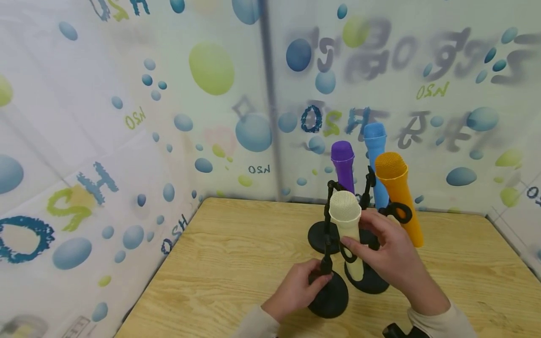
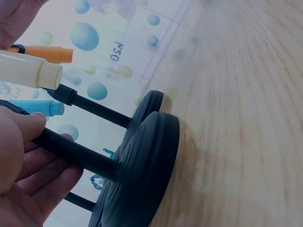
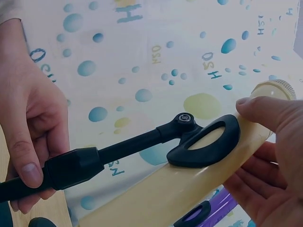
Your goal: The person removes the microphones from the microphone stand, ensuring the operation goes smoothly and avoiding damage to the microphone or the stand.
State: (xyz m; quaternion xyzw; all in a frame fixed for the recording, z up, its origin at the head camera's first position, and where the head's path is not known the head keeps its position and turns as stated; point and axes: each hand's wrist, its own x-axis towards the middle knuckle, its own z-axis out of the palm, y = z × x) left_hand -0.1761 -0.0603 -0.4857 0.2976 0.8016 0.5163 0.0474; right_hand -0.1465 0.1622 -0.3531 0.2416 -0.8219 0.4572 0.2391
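A cream microphone (image 1: 345, 211) is held in the fingers of my right hand (image 1: 390, 258), with the thumb along its body below the mesh head. The black clip (image 3: 204, 142) of a desk stand goes round the microphone's body. My left hand (image 1: 297, 287) grips the pole (image 2: 75, 152) of that stand, just above its round black base (image 1: 331, 300). In the right wrist view, the left thumb lies on the pole right beside the thick black collar (image 3: 73, 169). The base stands on the wooden table (image 1: 245, 234).
Behind stand purple (image 1: 343, 164), blue (image 1: 377, 164) and orange (image 1: 399, 192) microphones, close together on black stands. Another round base (image 1: 322, 237) lies behind the cream microphone. A patterned curtain (image 1: 220, 131) lines the table's back and left sides.
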